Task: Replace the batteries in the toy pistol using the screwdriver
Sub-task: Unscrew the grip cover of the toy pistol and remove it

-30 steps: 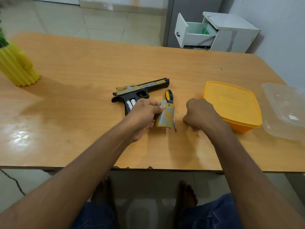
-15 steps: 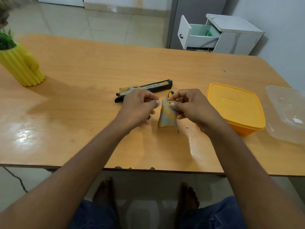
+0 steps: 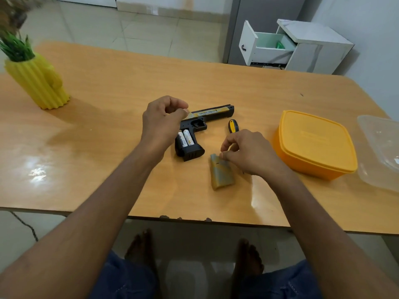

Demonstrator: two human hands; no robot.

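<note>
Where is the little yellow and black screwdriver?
The yellow-and-black screwdriver lies on the wooden table, between the black toy pistol and the orange lidded box, partly hidden behind the right hand.

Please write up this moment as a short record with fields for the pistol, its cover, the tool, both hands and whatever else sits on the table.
pistol: black and gold toy pistol lying on its side on the wooden table, grip compartment open
batteries: two white batteries seated side by side in the grip
cover: grey-gold grip cover off, flat on the table near the pistol
tool: yellow and black screwdriver, partly hidden by the right hand
left hand: fingers curled above the pistol's rear
right hand: fingertips pinched at the cover's top edge
other: orange lidded box, clear container, yellow ribbed vase
</note>
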